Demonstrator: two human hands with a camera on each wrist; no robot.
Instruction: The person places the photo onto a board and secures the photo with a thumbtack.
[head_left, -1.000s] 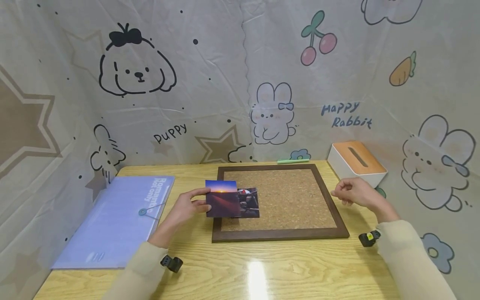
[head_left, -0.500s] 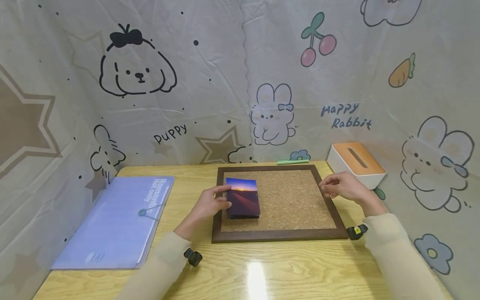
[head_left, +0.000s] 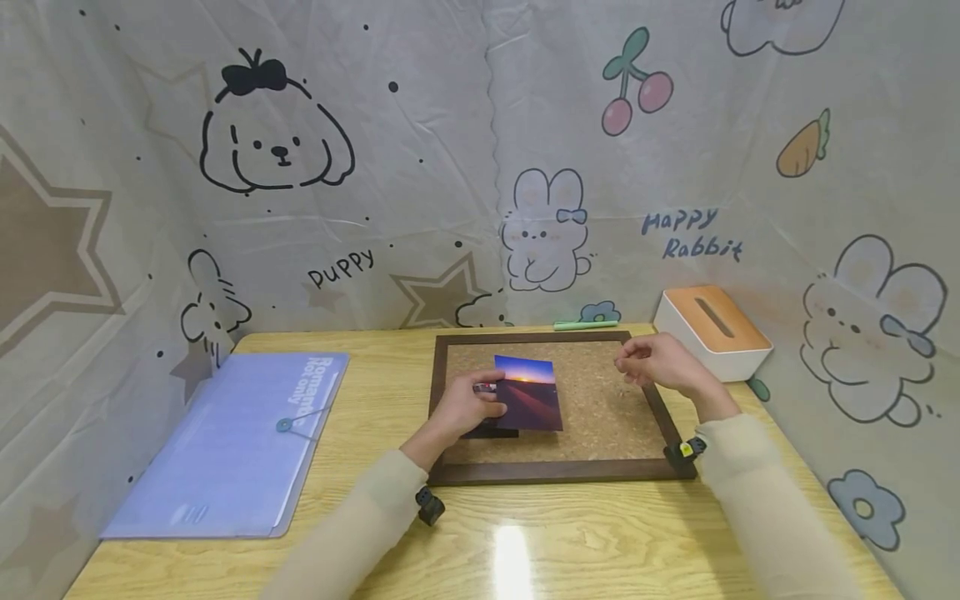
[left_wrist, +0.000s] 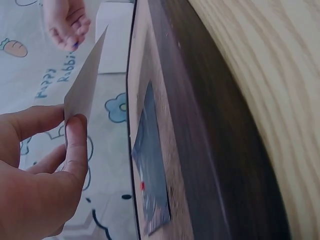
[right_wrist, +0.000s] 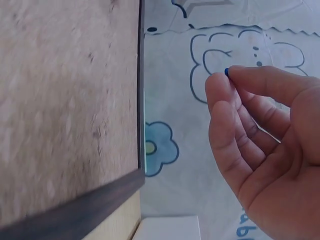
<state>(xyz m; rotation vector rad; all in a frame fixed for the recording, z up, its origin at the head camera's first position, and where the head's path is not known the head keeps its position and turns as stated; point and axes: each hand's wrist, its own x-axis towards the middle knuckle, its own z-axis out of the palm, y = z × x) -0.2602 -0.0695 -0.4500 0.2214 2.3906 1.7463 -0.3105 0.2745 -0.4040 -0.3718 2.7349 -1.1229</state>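
My left hand [head_left: 459,408] pinches the left edge of a sunset photo [head_left: 528,404] between thumb and fingers. In the left wrist view this photo stands off the board, its pale back showing. Below it, another dark photo [left_wrist: 155,175] lies on the brown-framed corkboard [head_left: 600,417], mostly covered in the head view. Over the board's right side, my right hand [head_left: 663,362] pinches a blue pushpin [right_wrist: 227,72] between thumb and index finger. Only the pin's small blue end shows; the rest is hidden by the fingertips.
A lilac document folder [head_left: 232,442] with a string button lies on the left of the wooden table [head_left: 570,542]. A white tissue box [head_left: 712,325] with a wooden lid stands at the back right. A green pen-like stick [head_left: 585,325] lies behind the board.
My left hand has carried the sunset photo rightward over the board, past the other photo. My right hand has moved left, from beside the frame to above the board's right side.
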